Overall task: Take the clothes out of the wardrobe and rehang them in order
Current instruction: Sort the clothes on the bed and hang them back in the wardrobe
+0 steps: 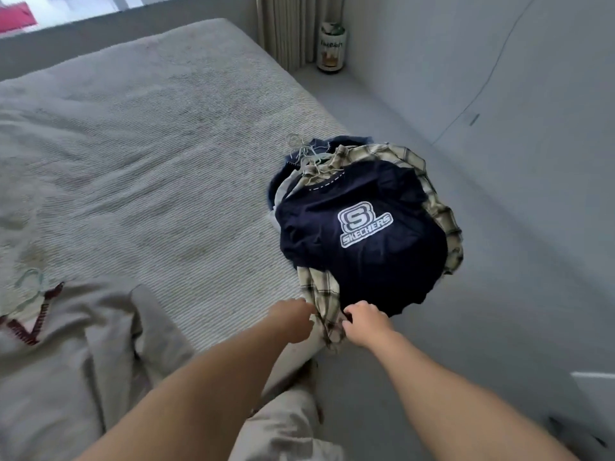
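A pile of clothes point(362, 224) on the right edge of the bed point(149, 154), partly hanging over the side. On top, a dark blue T-shirt point(366, 247) with a white SKECHERS logo, lying flat. Under it, a yellow and green plaid shirt point(439, 207), peeking out on the right and at the near end. More dark cloth below, mostly hidden. A bunch of pale hangers point(309, 154) sticking out at the far end, tangled and hard to count. At the near end, both hands on the plaid cloth. Left hand point(296, 322) with fingers curled in, tips hidden behind the cloth, so cannot tell if gripping or just touching. Right hand point(366, 322) with fingers curled down, pinching the plaid hem. Both arms bare, cut off at the bottom. Near left, a grey garment point(66, 344) with dark red stitching and one light hanger, spread on the bed, cut off at the left edge. Wide bare bedspread beyond the pile. On the right, open grey floor point(482, 294) beside the bed, up to the wall. Far back by the curtain point(286, 28), a white canister point(332, 48) with blurry writing.
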